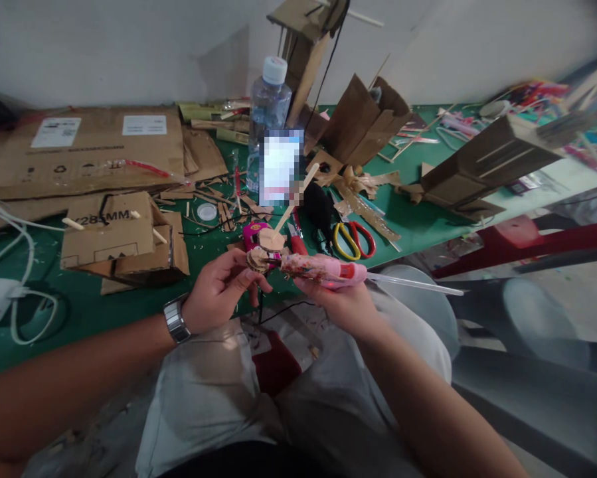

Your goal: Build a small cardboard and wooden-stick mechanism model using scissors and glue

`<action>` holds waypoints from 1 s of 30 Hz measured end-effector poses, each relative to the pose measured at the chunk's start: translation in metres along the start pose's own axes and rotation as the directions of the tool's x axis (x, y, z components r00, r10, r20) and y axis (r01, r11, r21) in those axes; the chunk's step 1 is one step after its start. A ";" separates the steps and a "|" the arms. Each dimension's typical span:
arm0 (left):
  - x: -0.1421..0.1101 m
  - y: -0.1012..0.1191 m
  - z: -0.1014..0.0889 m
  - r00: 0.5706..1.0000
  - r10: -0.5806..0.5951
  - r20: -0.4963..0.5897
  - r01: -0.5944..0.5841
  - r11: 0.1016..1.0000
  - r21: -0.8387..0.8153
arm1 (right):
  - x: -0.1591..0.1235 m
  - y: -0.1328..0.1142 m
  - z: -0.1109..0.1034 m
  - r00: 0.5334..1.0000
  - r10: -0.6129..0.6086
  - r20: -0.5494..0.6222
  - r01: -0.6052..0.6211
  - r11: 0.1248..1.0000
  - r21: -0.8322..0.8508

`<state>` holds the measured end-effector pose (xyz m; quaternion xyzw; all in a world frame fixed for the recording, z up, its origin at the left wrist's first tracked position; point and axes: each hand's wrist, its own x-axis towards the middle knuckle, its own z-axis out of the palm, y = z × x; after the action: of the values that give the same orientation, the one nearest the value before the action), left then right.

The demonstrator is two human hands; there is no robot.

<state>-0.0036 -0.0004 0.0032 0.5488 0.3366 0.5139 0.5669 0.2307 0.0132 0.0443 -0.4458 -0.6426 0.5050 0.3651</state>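
My left hand (226, 285) pinches a small layered cardboard disc (256, 260) over the table's front edge. Right beside it is a second round cardboard piece (271, 241), with a wooden stick (297, 199) rising at a slant from it; I cannot tell whether the two discs are joined. My right hand (341, 302) is wrapped round a pink hot glue gun (323, 269), smeared with residue near the front. Its nozzle points left and meets or nearly meets the disc. A clear glue stick (418, 284) sticks out of its back. Behind the discs lies a magenta object (254, 231), partly hidden.
Scissors (352, 240) with yellow and red handles lie beyond the glue gun. A water bottle (268, 113) stands behind a blurred bright screen (279, 166). Cardboard boxes (123, 232), cardboard scraps and a white cable (22, 232) occupy the green table's left. Cardboard structures (487, 162) stand right.
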 end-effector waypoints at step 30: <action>0.000 -0.003 -0.003 0.999 0.047 0.024 -0.047 0.999 0.017 | 0.000 -0.003 -0.001 1.000 0.020 -0.001 -0.020 0.999 -0.035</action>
<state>-0.0060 0.0013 -0.0001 0.5678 0.3213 0.5175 0.5537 0.2310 0.0129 0.0477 -0.4586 -0.6468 0.4973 0.3522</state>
